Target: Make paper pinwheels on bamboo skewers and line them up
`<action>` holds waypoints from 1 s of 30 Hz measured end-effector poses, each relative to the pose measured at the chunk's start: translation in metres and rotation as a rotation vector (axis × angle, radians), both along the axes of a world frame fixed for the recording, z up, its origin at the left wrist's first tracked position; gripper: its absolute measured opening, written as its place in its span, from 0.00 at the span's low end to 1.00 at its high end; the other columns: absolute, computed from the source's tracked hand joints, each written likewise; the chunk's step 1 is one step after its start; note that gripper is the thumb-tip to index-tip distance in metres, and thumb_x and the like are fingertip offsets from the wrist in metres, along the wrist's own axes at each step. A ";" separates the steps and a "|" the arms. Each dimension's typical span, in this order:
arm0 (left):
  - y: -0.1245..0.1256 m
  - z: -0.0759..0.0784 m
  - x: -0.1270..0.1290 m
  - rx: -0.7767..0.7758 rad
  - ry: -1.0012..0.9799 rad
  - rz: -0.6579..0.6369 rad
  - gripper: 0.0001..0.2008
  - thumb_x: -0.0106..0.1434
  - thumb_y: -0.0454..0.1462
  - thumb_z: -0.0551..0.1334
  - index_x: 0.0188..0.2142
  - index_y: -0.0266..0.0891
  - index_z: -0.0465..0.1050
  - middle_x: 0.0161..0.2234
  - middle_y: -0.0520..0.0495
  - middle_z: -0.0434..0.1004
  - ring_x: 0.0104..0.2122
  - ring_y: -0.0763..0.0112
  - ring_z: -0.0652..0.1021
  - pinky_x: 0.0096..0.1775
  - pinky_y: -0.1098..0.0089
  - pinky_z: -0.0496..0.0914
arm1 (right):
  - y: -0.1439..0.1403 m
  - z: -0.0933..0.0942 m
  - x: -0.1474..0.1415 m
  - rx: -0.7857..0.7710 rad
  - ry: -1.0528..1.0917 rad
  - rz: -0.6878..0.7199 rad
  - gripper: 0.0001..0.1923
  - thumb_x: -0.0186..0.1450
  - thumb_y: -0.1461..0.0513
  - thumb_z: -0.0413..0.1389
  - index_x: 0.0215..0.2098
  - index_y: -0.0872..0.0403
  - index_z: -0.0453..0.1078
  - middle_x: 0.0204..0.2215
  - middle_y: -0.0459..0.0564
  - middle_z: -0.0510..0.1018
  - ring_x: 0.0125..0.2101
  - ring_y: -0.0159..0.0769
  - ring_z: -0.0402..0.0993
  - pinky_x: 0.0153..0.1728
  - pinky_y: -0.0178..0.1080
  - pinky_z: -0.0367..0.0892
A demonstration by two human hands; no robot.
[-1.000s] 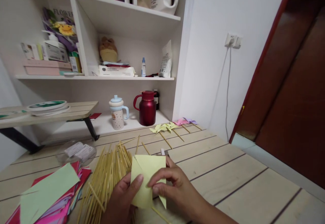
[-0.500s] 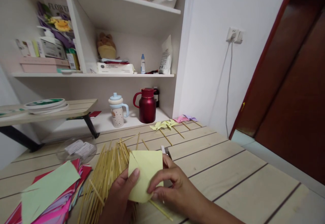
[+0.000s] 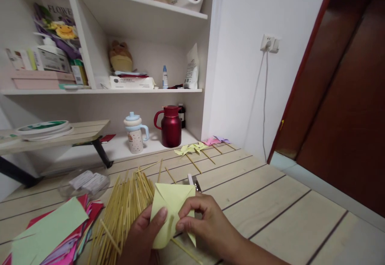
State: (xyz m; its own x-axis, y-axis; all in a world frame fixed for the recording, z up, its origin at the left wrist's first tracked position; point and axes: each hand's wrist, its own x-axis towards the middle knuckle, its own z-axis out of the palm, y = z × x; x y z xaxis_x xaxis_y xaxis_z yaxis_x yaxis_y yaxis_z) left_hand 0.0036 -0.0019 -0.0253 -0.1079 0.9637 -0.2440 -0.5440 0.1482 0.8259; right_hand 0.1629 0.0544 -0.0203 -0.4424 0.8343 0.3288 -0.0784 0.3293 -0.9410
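Observation:
A pale yellow paper square [image 3: 164,215] with cuts running in from its corners is between my hands. My left hand [image 3: 144,229] grips its left side, thumb on the front. With thumb and forefinger, my right hand [image 3: 207,219] pinches a lower-right flap of the paper, bent in toward the middle. The flap's very tip is hidden by my fingers. Many thin wooden sticks [image 3: 126,209] lie in a pile just beyond and left of my left hand. One stick [image 3: 188,252] lies below the paper. A small white and dark object [image 3: 195,181] is partly hidden behind the paper.
At left are stacked coloured papers [image 3: 49,233] and a clear round container [image 3: 86,183]. Finished paper pinwheels [image 3: 191,148] on sticks lie at the table's back edge. A red thermos jug [image 3: 171,128] and a speckled cup [image 3: 135,136] stand on the low shelf.
My right hand has drawn the paper's lower-right flap inward and up, so a cut now gapes open at the lower right. The view has shifted slightly.

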 end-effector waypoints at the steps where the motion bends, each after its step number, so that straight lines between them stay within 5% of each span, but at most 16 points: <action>1: 0.000 -0.001 -0.001 0.012 -0.004 -0.002 0.23 0.45 0.42 0.76 0.40 0.37 0.79 0.31 0.43 0.84 0.33 0.61 0.82 0.36 0.66 0.73 | 0.000 0.001 0.000 0.004 -0.010 -0.009 0.05 0.51 0.66 0.69 0.22 0.52 0.79 0.27 0.45 0.80 0.33 0.36 0.73 0.35 0.35 0.64; 11: 0.007 -0.014 -0.002 0.020 -0.035 -0.033 0.20 0.53 0.41 0.72 0.45 0.39 0.77 0.36 0.45 0.84 0.37 0.61 0.82 0.41 0.64 0.73 | 0.002 -0.004 0.001 0.015 -0.035 0.017 0.05 0.58 0.59 0.66 0.27 0.52 0.80 0.29 0.46 0.76 0.36 0.38 0.72 0.39 0.38 0.64; 16: 0.004 -0.001 0.004 0.002 -0.020 -0.016 0.25 0.49 0.45 0.74 0.45 0.38 0.78 0.36 0.42 0.84 0.38 0.57 0.82 0.41 0.62 0.74 | 0.002 0.000 0.004 0.021 -0.026 -0.006 0.05 0.63 0.58 0.61 0.34 0.49 0.79 0.33 0.47 0.75 0.38 0.39 0.71 0.42 0.40 0.65; 21: -0.002 0.012 0.001 0.096 0.039 0.014 0.26 0.50 0.51 0.70 0.45 0.38 0.80 0.39 0.38 0.84 0.41 0.51 0.81 0.42 0.60 0.74 | 0.000 0.006 0.009 0.025 0.007 0.084 0.08 0.60 0.58 0.63 0.40 0.45 0.79 0.50 0.51 0.66 0.54 0.44 0.63 0.50 0.44 0.64; 27: -0.005 -0.012 -0.026 0.193 0.326 0.286 0.23 0.34 0.42 0.78 0.34 0.41 0.83 0.49 0.39 0.80 0.53 0.46 0.74 0.48 0.65 0.71 | -0.002 0.005 0.001 0.017 0.038 0.138 0.08 0.58 0.61 0.64 0.37 0.44 0.81 0.50 0.52 0.63 0.57 0.46 0.61 0.52 0.46 0.64; 30: -0.002 -0.019 -0.027 0.204 0.378 0.265 0.21 0.39 0.43 0.77 0.35 0.42 0.83 0.45 0.40 0.82 0.50 0.48 0.77 0.44 0.64 0.73 | 0.001 0.003 -0.001 -0.016 0.086 0.139 0.06 0.56 0.60 0.67 0.33 0.44 0.82 0.48 0.51 0.63 0.55 0.46 0.62 0.53 0.47 0.64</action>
